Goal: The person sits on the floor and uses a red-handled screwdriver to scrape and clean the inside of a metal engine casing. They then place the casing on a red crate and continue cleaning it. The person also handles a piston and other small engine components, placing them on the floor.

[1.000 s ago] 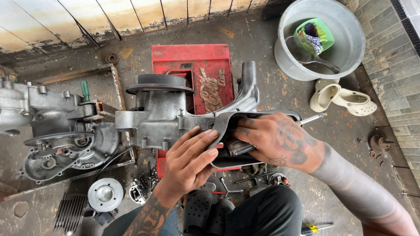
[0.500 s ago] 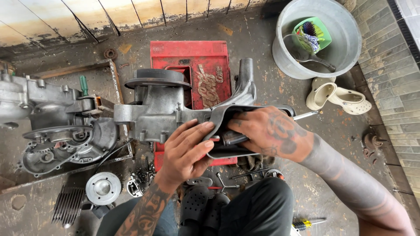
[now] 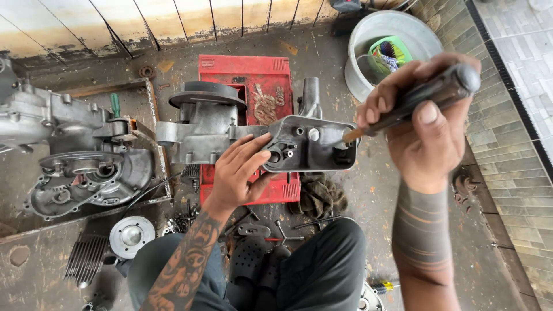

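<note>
Over the red crate (image 3: pixel 253 75), the right hand (image 3: pixel 429 129) has lifted off the engine casing (image 3: pixel 271 138), now gripping a dark-handled screwdriver (image 3: pixel 426 95) whose tip returns toward it, while the left hand (image 3: pixel 239 173) still steadies the casing with spread fingers.

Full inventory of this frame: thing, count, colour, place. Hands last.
engine casing: 1, grey metal, centre, lying over the red box
red box: 1, red, floor under the casing
screwdriver: 1, dark handle, tip at the casing's right end
second engine block: 1, grey, far left
engine cover: 1, grey, left, below that block
round metal disc: 1, silver, lower left floor
finned cylinder: 1, grey, beside the disc
basin: 1, grey, top right
green tub: 1, inside the basin
rag: 1, dark, floor below the casing
left hand: steadies the casing's flat face
right hand: grips the screwdriver
</note>
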